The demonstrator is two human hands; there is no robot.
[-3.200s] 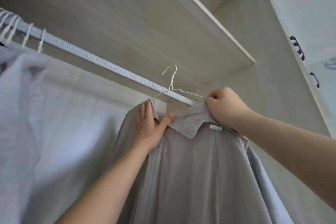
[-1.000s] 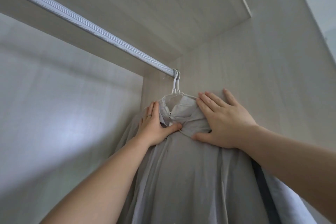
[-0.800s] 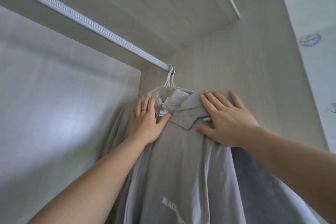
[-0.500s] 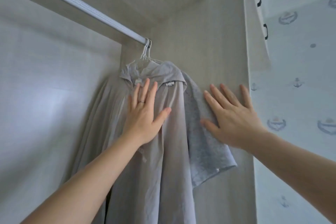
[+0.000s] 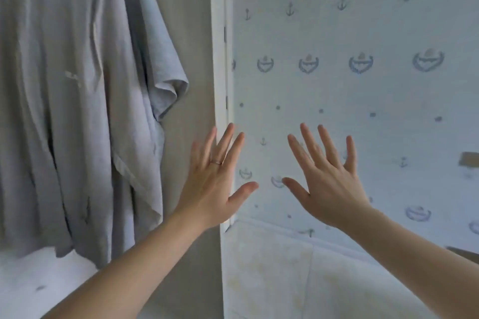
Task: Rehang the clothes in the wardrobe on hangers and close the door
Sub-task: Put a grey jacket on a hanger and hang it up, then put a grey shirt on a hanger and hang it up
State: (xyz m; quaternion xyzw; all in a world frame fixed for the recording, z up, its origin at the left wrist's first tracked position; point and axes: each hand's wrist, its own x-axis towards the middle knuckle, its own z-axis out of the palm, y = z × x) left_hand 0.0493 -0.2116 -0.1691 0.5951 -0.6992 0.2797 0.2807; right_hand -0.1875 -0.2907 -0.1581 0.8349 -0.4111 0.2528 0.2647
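With the grey collared shirt [image 5: 77, 101] hung, both empty, spread hands, left hand [image 5: 215, 184] and right hand [image 5: 329, 189], should find the door edge and swing it shut, clear of the sleeve.

Pale wallpaper [image 5: 363, 90] at 3 o'clock, printed with rows of blue anchors, crests, dots; white bedding [image 5: 298, 274] at 5 o'clock, below wallpaper; brown patch [image 5: 469, 159] at right edge
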